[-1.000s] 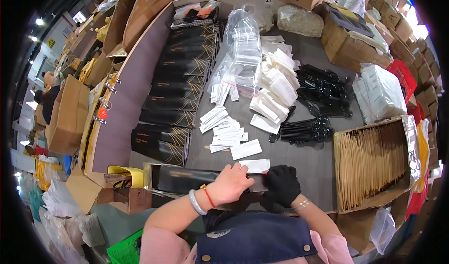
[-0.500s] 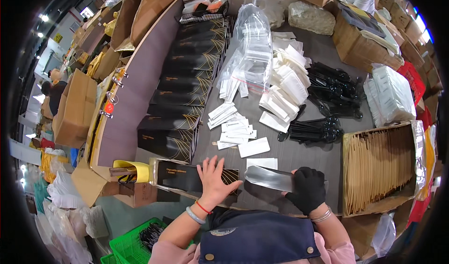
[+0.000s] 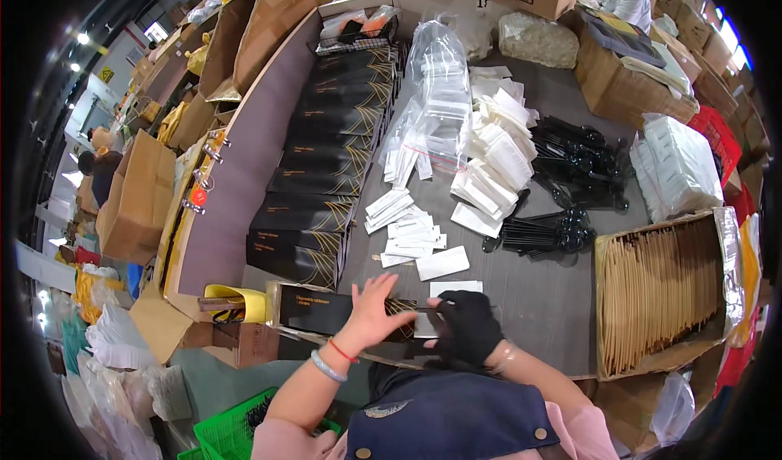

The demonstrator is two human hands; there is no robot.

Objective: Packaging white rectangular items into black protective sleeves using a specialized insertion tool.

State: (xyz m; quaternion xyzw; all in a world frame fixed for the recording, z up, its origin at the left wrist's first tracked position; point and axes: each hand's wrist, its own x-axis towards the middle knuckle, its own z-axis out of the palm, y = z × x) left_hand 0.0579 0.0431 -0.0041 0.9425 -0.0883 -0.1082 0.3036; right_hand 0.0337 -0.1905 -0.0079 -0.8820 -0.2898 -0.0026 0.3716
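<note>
My bare left hand (image 3: 373,312), fingers apart, lies across the right part of a flat black sleeve (image 3: 314,309) with gold lines. That sleeve sits in an open carton (image 3: 273,309) at the near edge of the table. My right hand (image 3: 466,325), in a black fingerless glove, is curled beside the sleeve's right end, close to my left thumb. What its fingers hold is hidden. A white paper packet (image 3: 425,326) shows between the two hands. Another white packet (image 3: 456,287) lies just beyond the right hand.
Black sleeves (image 3: 314,184) stand in a long row at left. White packets (image 3: 493,154), a clear plastic bag (image 3: 440,77) and black spoons (image 3: 546,232) cover the middle. At right are a carton of brown sheets (image 3: 660,289) and a wrapped white stack (image 3: 678,167). A person (image 3: 623,0) is at the far right.
My right hand has moved left to the sleeve's end beside my left hand. The shiny silvery strip it held is no longer visible. My left hand's fingers have lifted slightly.
</note>
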